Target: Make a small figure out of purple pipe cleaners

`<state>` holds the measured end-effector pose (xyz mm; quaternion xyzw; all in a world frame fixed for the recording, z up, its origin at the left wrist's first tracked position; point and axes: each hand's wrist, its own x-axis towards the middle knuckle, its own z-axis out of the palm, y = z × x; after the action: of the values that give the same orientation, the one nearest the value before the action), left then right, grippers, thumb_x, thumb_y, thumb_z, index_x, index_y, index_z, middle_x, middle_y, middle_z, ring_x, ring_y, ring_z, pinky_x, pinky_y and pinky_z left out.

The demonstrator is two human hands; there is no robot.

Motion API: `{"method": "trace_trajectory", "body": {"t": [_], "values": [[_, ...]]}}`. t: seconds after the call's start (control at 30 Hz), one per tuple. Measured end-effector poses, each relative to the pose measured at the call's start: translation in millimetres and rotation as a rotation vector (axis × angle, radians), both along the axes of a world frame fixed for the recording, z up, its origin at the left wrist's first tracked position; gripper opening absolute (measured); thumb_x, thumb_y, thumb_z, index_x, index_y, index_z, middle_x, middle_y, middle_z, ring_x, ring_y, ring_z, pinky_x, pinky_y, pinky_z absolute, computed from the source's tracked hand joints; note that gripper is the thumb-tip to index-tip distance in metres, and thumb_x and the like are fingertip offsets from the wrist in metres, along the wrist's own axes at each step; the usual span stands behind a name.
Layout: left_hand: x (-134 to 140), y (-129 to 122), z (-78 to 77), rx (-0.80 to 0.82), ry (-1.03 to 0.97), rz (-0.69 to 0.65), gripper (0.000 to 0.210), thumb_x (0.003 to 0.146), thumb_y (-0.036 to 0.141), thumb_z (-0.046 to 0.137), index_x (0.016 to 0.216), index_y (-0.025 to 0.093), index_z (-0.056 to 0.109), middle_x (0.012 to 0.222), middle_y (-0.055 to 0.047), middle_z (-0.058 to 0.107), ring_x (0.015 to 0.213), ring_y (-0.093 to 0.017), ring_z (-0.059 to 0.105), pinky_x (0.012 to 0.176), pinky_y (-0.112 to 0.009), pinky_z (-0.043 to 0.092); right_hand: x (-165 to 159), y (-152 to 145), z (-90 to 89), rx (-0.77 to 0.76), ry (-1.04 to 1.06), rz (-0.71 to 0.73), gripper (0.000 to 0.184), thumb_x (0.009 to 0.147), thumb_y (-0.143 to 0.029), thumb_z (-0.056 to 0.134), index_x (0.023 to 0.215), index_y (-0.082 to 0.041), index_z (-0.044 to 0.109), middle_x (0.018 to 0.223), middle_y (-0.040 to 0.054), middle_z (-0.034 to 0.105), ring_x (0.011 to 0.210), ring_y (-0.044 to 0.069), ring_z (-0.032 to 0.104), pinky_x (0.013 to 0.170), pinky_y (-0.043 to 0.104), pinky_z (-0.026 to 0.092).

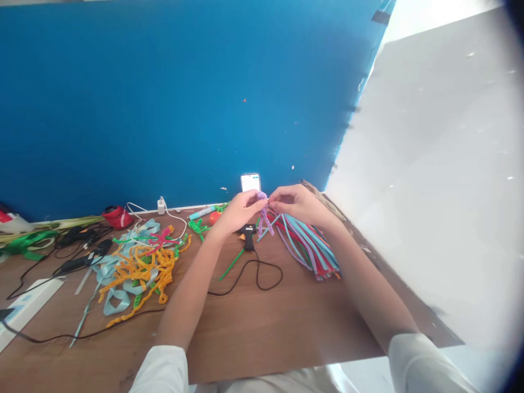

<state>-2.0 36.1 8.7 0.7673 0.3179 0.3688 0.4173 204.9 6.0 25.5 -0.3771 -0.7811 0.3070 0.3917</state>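
Note:
A twisted piece of purple pipe cleaner hangs between my two hands, above the far middle of the table. My left hand pinches its upper part between thumb and fingers. From the other side, my right hand has its thumb and fingertips closed at the same piece; the exact spot it grips is small and partly hidden. Below my hands lies a black glue gun with its cord on the table. A bundle of coloured pipe cleaners rests beneath my right forearm.
On the left are orange pipe-cleaner shapes, light blue ribbon, a white power strip and black cords. A lit phone leans on the blue wall. A red tape roll stands near a white charger.

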Motion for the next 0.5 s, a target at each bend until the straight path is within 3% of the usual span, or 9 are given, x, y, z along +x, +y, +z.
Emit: {"method": "trace_trajectory", "body": {"t": [0.23,0.5], "values": [[-0.5,2.7,-3.0,0.006,0.012,0.022,0.035,0.091,0.049,0.058,0.103,0.017,0.064,0.093,-0.005,0.07,0.087,-0.018,0.066,0.08,-0.03,0.051,1.1,-3.9,5.4,0.107,-0.123,-0.012,0.021,0.091,-0.027,0.056,0.095,-0.019,0.076,0.079,0.0021,0.071,0.068,0.015,0.058,0.065,0.029,0.042],[0.4,0.2,-5.0,-0.175,0.011,-0.001,0.036,0.092,0.055,0.056,0.106,0.021,0.057,0.086,-0.004,0.07,0.075,-0.017,0.069,0.064,-0.026,0.052,-0.8,-5.3,4.5,0.204,-0.191,-0.059,0.02,0.09,-0.025,0.058,0.1,-0.021,0.075,0.08,0.0016,0.073,0.068,0.015,0.058,0.066,0.029,0.04]]}}
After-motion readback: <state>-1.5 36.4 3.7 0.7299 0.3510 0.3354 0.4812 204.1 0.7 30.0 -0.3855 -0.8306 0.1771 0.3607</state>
